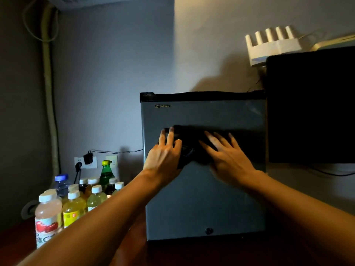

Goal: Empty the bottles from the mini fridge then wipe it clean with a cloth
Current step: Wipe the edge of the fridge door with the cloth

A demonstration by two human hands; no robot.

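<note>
Both my hands press a dark cloth [192, 144] flat against the shut door of the mini fridge [203, 189]. My left hand [165, 152] lies on the cloth's left end with fingers straight, and my right hand [228, 156] lies spread on its right part, fingers fanned. The bottles [76, 196] stand clustered on the worktop [15, 240] left of the fridge, near a wall socket [85, 163]. A white router [272, 45] sits above a black screen [311, 104] to the right.
</note>
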